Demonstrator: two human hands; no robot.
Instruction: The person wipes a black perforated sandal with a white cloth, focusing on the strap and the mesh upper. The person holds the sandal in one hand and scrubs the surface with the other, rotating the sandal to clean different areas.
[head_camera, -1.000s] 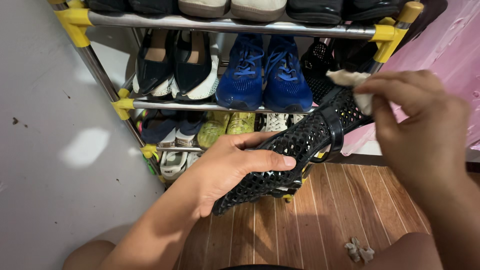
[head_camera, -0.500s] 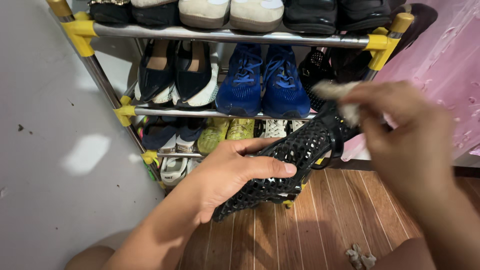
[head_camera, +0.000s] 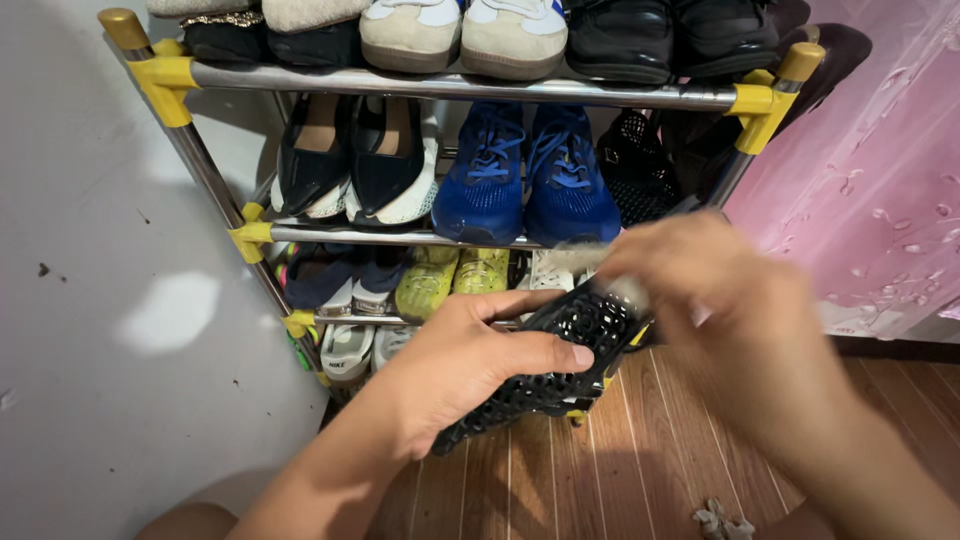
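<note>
My left hand (head_camera: 470, 360) grips a black perforated shoe (head_camera: 560, 350) from below, thumb along its side, in front of a metal shoe rack (head_camera: 450, 88). My right hand (head_camera: 720, 310) is blurred with motion and lies over the shoe's upper end, pinching a small pale cloth (head_camera: 575, 258) that rubs against the shoe. Most of the shoe's far end is hidden behind that hand.
The rack has yellow joints and holds blue sneakers (head_camera: 530, 170), black flats (head_camera: 350, 160), yellow-green shoes (head_camera: 450, 275) and other pairs. A grey wall (head_camera: 100, 300) stands left, a pink curtain (head_camera: 870, 200) right. A crumpled scrap (head_camera: 722, 520) lies on the wooden floor (head_camera: 640, 460).
My right hand with the cloth has slid down and left along the shoe, from its upper end toward the middle. The view has tilted down slightly; my left hand keeps its grip.
</note>
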